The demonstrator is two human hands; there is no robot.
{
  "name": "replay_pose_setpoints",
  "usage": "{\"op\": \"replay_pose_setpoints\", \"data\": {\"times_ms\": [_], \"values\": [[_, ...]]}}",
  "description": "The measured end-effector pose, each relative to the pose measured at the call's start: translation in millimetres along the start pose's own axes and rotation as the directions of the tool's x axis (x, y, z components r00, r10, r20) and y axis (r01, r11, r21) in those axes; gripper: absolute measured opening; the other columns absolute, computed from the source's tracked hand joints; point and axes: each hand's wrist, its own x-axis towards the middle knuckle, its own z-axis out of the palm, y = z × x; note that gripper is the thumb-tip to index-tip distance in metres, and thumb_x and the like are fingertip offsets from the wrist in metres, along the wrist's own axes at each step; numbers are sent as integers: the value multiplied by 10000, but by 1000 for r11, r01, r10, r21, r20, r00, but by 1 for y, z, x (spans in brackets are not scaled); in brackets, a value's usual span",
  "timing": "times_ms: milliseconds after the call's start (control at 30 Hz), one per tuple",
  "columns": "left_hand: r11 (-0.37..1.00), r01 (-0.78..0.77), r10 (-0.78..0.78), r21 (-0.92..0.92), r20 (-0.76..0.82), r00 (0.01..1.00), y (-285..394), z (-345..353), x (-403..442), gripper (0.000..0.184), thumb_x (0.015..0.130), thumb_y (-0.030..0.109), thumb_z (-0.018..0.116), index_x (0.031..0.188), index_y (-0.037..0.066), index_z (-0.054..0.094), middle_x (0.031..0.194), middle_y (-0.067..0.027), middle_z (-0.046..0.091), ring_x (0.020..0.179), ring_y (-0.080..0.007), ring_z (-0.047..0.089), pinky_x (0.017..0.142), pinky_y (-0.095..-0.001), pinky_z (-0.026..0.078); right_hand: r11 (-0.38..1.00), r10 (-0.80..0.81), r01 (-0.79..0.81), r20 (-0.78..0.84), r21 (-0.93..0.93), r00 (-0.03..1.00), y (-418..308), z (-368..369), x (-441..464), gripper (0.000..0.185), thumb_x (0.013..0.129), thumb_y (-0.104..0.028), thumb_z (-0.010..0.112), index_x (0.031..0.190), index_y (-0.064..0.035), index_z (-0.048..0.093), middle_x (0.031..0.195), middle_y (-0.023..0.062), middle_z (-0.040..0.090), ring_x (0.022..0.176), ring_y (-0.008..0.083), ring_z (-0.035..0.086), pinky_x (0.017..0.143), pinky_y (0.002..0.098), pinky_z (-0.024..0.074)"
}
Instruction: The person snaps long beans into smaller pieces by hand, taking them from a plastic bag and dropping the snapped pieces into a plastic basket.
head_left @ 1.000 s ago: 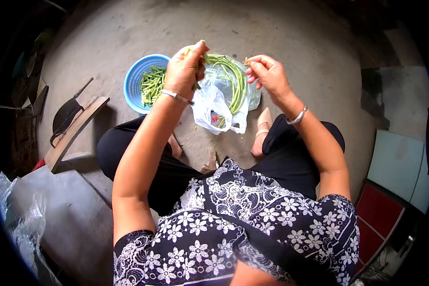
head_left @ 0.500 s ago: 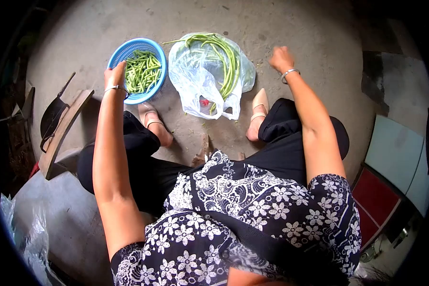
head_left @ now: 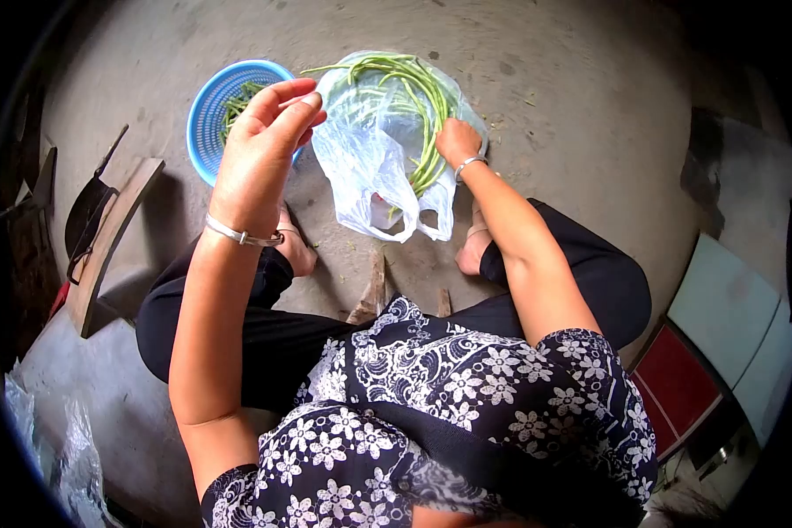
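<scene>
Dark pan (head_left: 86, 220): left side of the frame, looks wok-ish, right beside a curved wooden board (head_left: 114, 246).
Blue basket (head_left: 201, 132): plastic mesh, upper left of the frame, with short cut bean pieces (head_left: 236, 106) in it. The hand partly covers the view in.
Left hand (head_left: 268, 132): up in front of the basket, part open, fingers loosely bent and thumb close to the index finger. I don't see anything in it, but the palm side is mostly hidden.
Carrier bag (head_left: 354, 180): thin see-through plastic, upper middle, handles toward the person's feet.
Long green beans (head_left: 411, 70): yardlong type I'd say, in a curved bunch on the bag.
Right hand (head_left: 459, 143): at the right edge of that bunch, fingers curled in. Fingertips are out of view, so can't tell how closed it is or if it's got a bean.
Pale panels (head_left: 722, 295) and red panel (head_left: 675, 378): right and lower right.
Step in hand: looks like getting hold of whole beans, imo.
Next move: calls for a light pinch on just a few, eased free of the tangle without dragging the bag.
</scene>
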Motion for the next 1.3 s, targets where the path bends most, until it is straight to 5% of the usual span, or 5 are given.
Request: {"op": "replay_pose_setpoints", "data": {"times_ms": [167, 267, 733, 967, 1300], "values": [[998, 33, -32, -44, 24, 999, 0, -3, 2, 293, 882, 226, 552, 1095, 25, 556, 1058, -111, 599, 987, -201, 578, 907, -310, 427, 966, -187, 209, -147, 151, 971, -4, -11, -2, 205, 746, -217, 552, 778, -19, 594, 730, 161, 632, 686, 311, 640, 609, 405, 507], [997, 30, -25, -75, 65, 998, -3, -3, 2, 271, 891, 225, 533, 1075, 28, 560, 1044, -99, 607, 961, -186, 584, 875, -298, 443, 786, -161, 97, 50, 611, 986, -14, -43, -5, 139, 709, -170, 562, 708, -32, 544, 647, 121, 618, 548, 207, 631, 564, 339, 495], [937, -252, 91, 241, 528, 844, -35, 28, -5, 334, 933, 259, 450, 1159, 30, 542, 1109, -80, 590, 974, -167, 549, 864, -274, 414, 283, -371, 392, -278, 875, 886, -31, -262, -109, 153, 859, -148, 558, 937, -19, 535, 732, 54, 626, 526, 52, 562, 438, 160, 435], [963, 266, -146, -39, 754, 641, 1, 33, -41, 374, 952, 285, 378, 1100, -31, 513, 978, -136, 630, 821, -175, 625, 754, -283, 514, -21, -273, 393, -383, 919, 883, 6, -290, -138, 116, 866, -141, 563, 908, -35, 539, 734, 62, 614, 544, 54, 532, 482, 178, 436], [946, 254, -9, -200, 768, 640, 13, 13, -44, 410, 961, 257, 326, 1113, -85, 492, 988, -197, 618, 839, -203, 640, 728, -280, 545, -218, -89, 305, -330, 927, 940, 34, -290, -140, 108, 845, -132, 584, 819, -28, 598, 721, 59, 612, 535, 65, 535, 494, 203, 444]]}}
